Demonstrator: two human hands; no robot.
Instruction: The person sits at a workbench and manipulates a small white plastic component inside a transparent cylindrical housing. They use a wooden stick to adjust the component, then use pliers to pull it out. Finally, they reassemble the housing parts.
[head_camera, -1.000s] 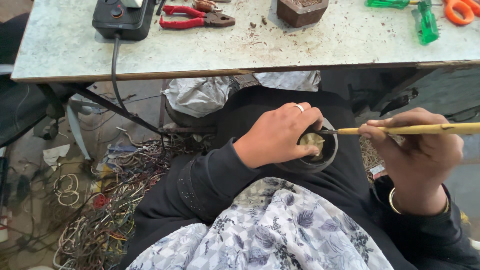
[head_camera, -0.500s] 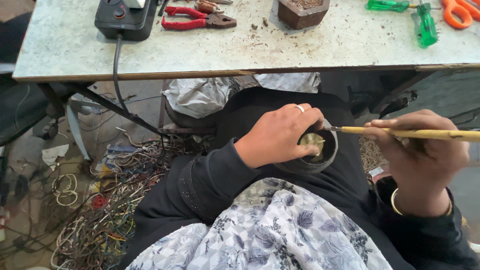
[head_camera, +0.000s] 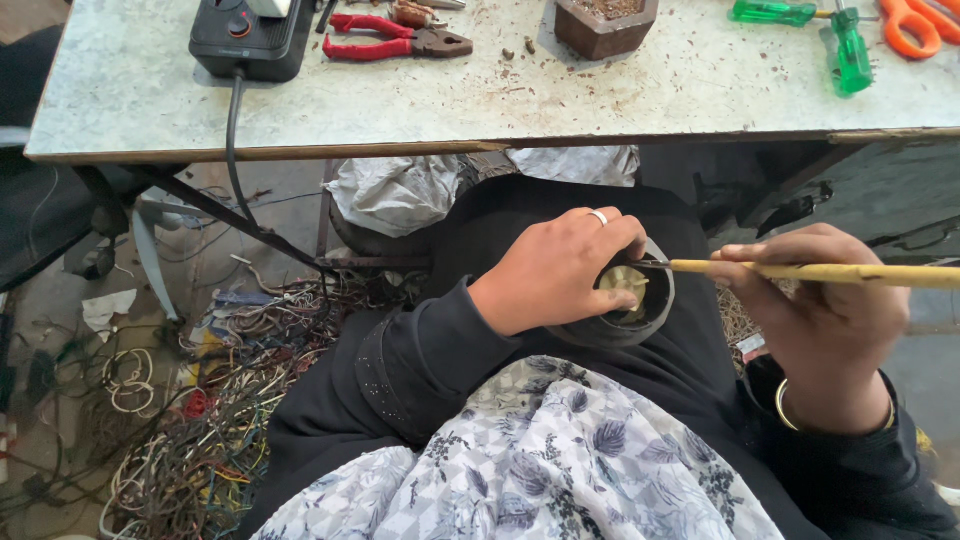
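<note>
My left hand (head_camera: 560, 270), with a ring on one finger, grips a round dark cup-like part (head_camera: 640, 310) that rests on my lap; a pale yellowish piece sits inside it. My right hand (head_camera: 810, 320), with a bangle at the wrist, holds a long thin yellow brush (head_camera: 830, 271) level, its dark tip reaching into the mouth of the round part. Both arms wear black sleeves, and a grey floral cloth (head_camera: 540, 460) lies over my lap.
A worn grey table (head_camera: 400, 100) stands ahead with a black box with a cable (head_camera: 250, 35), red pliers (head_camera: 390, 35), a brown block (head_camera: 605, 25), green screwdrivers (head_camera: 845, 45) and orange scissors (head_camera: 915, 25). A heap of tangled wires (head_camera: 200, 420) covers the floor at the left.
The right hand and the brush have shifted slightly lower, with the tip staying at the round part. The left hand has kept its grip.
</note>
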